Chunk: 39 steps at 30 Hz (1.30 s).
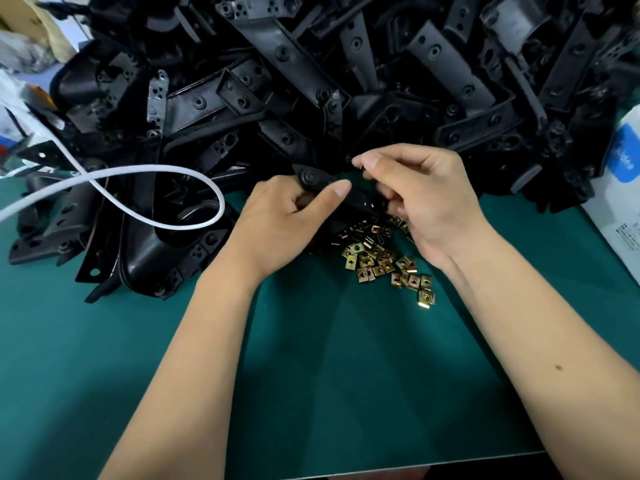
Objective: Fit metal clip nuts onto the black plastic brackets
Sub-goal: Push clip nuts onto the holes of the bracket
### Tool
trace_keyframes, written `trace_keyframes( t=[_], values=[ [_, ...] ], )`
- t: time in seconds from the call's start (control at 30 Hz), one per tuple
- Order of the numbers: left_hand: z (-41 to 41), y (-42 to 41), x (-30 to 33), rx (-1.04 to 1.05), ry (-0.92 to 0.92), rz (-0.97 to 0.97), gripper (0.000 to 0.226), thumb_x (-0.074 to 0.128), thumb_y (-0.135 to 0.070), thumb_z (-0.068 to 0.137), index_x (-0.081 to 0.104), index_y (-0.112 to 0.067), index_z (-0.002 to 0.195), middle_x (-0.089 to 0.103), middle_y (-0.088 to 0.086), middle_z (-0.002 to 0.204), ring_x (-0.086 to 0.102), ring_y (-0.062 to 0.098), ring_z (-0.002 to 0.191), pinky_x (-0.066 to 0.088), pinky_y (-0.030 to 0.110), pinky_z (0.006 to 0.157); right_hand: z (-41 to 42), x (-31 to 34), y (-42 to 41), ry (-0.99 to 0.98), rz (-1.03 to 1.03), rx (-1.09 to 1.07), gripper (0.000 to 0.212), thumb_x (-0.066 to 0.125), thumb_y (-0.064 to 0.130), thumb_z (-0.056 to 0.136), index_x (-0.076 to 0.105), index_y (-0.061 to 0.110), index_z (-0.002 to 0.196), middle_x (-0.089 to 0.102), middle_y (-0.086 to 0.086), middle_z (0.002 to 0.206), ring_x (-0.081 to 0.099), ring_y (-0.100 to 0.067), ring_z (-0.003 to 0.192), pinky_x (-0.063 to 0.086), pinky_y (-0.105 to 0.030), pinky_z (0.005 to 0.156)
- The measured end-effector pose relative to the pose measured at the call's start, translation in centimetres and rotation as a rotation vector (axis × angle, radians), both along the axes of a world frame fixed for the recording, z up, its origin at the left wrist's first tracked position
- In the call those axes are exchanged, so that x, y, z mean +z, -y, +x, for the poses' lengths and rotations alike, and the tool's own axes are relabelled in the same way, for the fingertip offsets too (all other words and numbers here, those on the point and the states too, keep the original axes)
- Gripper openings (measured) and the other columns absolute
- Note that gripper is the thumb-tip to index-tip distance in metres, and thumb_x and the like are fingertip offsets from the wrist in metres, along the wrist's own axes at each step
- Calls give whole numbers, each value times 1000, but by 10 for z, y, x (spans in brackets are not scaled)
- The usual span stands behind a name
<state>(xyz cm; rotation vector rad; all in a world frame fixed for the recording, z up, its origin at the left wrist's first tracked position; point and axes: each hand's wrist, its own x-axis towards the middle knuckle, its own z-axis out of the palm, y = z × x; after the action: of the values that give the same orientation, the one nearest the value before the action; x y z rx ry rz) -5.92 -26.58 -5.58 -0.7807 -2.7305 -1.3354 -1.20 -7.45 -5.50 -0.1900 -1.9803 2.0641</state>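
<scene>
Now | both hands' grip closed on bracket (pixel 343 199) | clip nuts (pixel 384 258) below | bracket pile (pixel 311 81) behind | white cord (pixel 138 174) left

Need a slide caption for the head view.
Both hands hold a black bracket above loose clip nuts.

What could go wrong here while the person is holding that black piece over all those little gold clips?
The right hand pinches something small at its fingertips, seemingly a clip nut; it might slip into the loose clip nuts below. The bracket, gripped by the left hand, sits close to the big pile of brackets, which may slide forward. The white cable could snag an arm.
</scene>
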Motion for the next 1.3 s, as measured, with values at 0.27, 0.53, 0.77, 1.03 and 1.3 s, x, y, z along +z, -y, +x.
trace_keyframes(
  t=[0.27,0.53,0.77,1.03,1.3],
  values=[
    [-2,-2,-3,-72,-36,227,47,76,-53,85,57,-16,106,65,-3,82,63,18,68,52,33,60,2,1,-1,-72,8,41,8,76,9,90,81,12,95,78,-1,81,67,-2,71,50,-15,67],
    [-4,-3,-11,-90,-237,158,42,67,-62,93,51,-23,98,54,-1,67,48,23,57,41,39,52,5,3,12,53,-18,82,8,75,17,92,83,15,93,81,-3,92,75,-20,101,55,-40,101],
    [-3,-6,-9,-61,-261,198,41,69,-61,92,49,-25,95,52,-7,65,48,19,56,36,24,50,7,4,15,99,-89,79,12,74,22,93,83,15,98,80,-5,99,73,-23,110,48,-53,112],
    [6,-8,-5,-18,-369,107,48,68,-54,96,50,-26,130,57,-4,68,51,22,55,39,27,56,7,5,18,118,-126,76,9,75,21,92,83,18,93,81,-2,99,72,-20,113,44,-51,116],
    [12,-12,-1,-23,-388,63,34,68,-45,98,64,-26,126,56,-8,69,51,13,59,47,37,56,9,6,17,111,-123,129,17,72,24,92,81,10,85,79,-8,92,71,-21,110,39,-52,117]
  ],
)
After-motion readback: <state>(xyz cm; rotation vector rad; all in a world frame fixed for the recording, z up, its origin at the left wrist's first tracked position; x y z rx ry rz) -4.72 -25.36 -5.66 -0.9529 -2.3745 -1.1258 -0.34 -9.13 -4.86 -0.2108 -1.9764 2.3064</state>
